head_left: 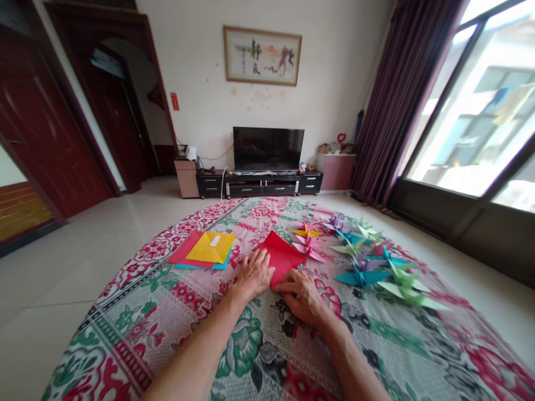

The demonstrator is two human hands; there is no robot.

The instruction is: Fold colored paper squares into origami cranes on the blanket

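A red sheet of origami paper [283, 253] lies on the patterned tablecloth in front of me, one corner pointing away. My left hand [254, 273] rests on its left side with the fingers stretched out flat. At the paper's near corner, my right hand [301, 292] has its fingers bent and closed on the edge; the thumb is partly hidden. Folded paper cranes, including an orange one [306, 230], a pink one [309, 248] and a blue one [363, 275], stand to the right of the sheet.
Left of my hands lies a stack of coloured paper, a yellow packet [211, 247] with a white label on top of a red sheet [184, 250]. Green cranes [407, 287] sit near the right side of the round table's cloth [184, 323]. Beyond stands a television [268, 149].
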